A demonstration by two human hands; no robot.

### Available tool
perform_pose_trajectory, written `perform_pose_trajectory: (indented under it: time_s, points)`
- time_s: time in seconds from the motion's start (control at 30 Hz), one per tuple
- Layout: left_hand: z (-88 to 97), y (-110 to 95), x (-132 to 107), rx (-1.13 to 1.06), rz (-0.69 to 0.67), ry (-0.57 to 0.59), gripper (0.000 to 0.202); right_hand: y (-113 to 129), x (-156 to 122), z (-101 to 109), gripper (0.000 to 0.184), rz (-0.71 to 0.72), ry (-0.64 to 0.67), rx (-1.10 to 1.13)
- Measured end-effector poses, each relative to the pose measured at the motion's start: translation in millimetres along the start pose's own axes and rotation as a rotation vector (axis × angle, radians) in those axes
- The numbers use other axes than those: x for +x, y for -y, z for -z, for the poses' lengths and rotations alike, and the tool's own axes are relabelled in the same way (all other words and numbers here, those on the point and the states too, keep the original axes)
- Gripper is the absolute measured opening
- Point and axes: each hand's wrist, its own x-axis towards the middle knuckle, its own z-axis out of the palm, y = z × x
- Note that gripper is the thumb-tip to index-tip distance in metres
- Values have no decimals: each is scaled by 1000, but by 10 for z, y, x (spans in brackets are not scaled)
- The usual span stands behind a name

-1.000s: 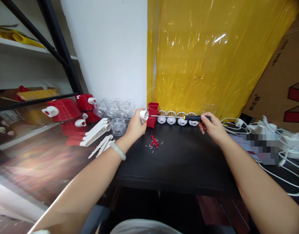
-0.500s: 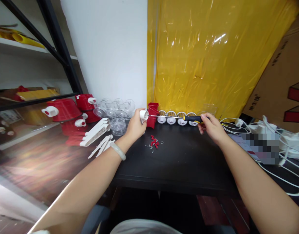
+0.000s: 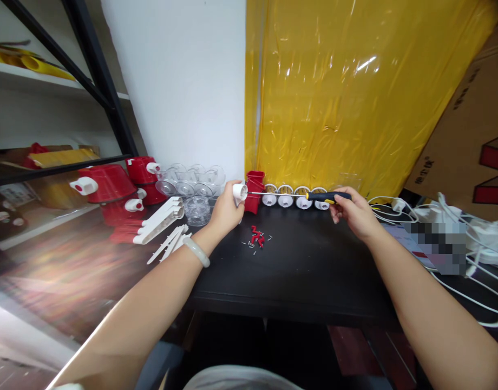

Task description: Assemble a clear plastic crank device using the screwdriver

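My left hand (image 3: 225,208) is closed around a white plastic part with a round open end (image 3: 240,191), held above the table. In my right hand (image 3: 353,211) is a screwdriver (image 3: 326,197) with a black and yellow handle, lying level. Its long thin shaft points left and the tip reaches the open end of the white part; whether it touches a screw inside is too small to tell. Below the hands, small red plastic pieces (image 3: 257,237) and several screws (image 3: 251,245) lie scattered on the black table (image 3: 297,276).
At the left stand red housings (image 3: 113,183), clear plastic cups (image 3: 192,179) and white handle-shaped parts (image 3: 159,219). A red funnel-like piece (image 3: 255,187) and a row of white-rimmed cylinders (image 3: 285,197) line the back. White cables (image 3: 447,281) tangle at the right.
The screwdriver handle has turned a little, and the fingers of my right hand have shifted on it. My left hand and the white part look unmoved.
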Motion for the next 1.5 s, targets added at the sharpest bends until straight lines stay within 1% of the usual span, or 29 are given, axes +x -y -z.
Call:
perform_pose_trajectory:
  time_s: [0.4,0.5,0.63,0.73,0.87,0.97,1.13,1.4,1.5]
  points:
    - [-6,4,2,-5,-17,-4,51,18,-16,-10,43,116,-9,-176]
    - [-5,5,1,-6,-13,-1,51,8,-8,-6,44,124,-10,-194]
    - [0,4,4,-2,-12,4,52,-3,-2,-10,44,86,-19,-187]
    - [0,-1,4,2,-11,11,52,-4,-5,-3,39,41,-32,-129]
    - [-3,-8,-2,7,-13,12,52,8,-15,22,40,20,26,-3]
    - [-2,-10,-4,6,-14,8,52,18,-16,28,38,13,46,40]
    - [-1,-6,-4,-5,-11,7,51,16,-9,6,31,18,23,32]
    - [-1,-2,-3,-8,-9,10,52,7,0,-3,40,59,25,-29]
    - [0,1,-2,-8,-11,10,52,1,0,1,41,77,21,-61]
